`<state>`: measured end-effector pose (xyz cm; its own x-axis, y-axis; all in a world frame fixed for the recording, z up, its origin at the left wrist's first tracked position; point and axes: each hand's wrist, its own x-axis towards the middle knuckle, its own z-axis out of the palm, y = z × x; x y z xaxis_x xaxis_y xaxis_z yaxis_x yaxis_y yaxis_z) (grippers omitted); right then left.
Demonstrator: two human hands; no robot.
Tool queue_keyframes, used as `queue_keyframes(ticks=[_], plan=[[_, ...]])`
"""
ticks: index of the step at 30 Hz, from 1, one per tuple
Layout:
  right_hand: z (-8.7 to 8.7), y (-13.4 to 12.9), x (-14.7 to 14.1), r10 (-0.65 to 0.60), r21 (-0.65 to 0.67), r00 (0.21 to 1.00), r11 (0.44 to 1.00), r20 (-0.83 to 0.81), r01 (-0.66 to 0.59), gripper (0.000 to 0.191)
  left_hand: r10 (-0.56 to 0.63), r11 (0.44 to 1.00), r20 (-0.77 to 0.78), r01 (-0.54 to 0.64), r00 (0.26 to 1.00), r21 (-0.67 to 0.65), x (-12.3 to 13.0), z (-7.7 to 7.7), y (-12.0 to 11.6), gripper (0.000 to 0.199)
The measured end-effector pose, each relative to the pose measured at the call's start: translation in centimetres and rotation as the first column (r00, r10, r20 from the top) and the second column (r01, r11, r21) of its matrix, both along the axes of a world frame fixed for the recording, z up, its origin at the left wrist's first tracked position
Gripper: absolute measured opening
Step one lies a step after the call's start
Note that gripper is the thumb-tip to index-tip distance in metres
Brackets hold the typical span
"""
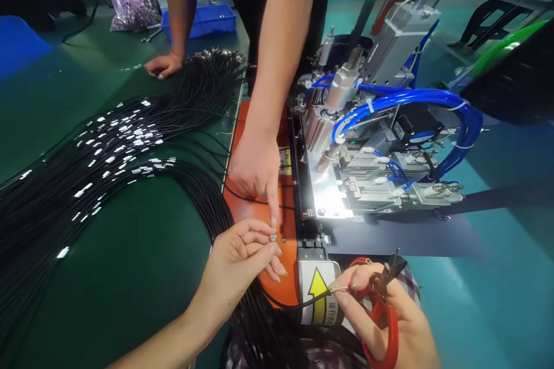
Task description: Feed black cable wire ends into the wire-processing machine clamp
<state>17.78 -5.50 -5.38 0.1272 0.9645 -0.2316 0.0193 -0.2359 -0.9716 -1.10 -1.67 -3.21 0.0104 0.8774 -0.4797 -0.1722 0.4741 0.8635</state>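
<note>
Between the thumb and fingers of my left hand (244, 259) is a small metal connector (273, 238), held over the orange surface (285, 282). My right hand (385, 311) has red-handled scissors (392, 331) in its grip, with the dark blades pointing up. The same hand pinches the stripped end of a black cable (298, 304), where thin coloured wires show at the fingertips. Another person's hand (255, 167) reaches down from above, its index finger pointing at the connector, very close to my left fingertips.
A machine with metal cylinders (341, 89) and blue hoses (415, 95) stands right of the orange surface. Bundled black cables (130, 138) cover the left table. The person's other hand (167, 64) leans there, near a blue bin (212, 20).
</note>
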Motion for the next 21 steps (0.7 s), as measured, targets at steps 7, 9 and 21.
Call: queue_keyframes(ticks=[7,9,21], plan=[[-0.04,0.01,0.17,0.022,-0.002,1.0,1.0,-0.004,-0.022,0.021,0.021,1.0,-0.026,-0.021,0.999,-0.006,0.31,-0.06,-0.04,0.02],[0.11,-0.03,0.01,-0.007,-0.012,1.0,1.0,-0.017,0.006,0.021,0.025,1.0,-0.031,-0.026,0.999,-0.014,0.41,0.02,0.0,0.021],[0.02,-0.01,0.13,0.006,-0.025,1.0,1.0,-0.011,-0.007,0.023,0.035,0.999,-0.055,-0.036,0.998,-0.018,0.61,0.16,-0.06,0.022]])
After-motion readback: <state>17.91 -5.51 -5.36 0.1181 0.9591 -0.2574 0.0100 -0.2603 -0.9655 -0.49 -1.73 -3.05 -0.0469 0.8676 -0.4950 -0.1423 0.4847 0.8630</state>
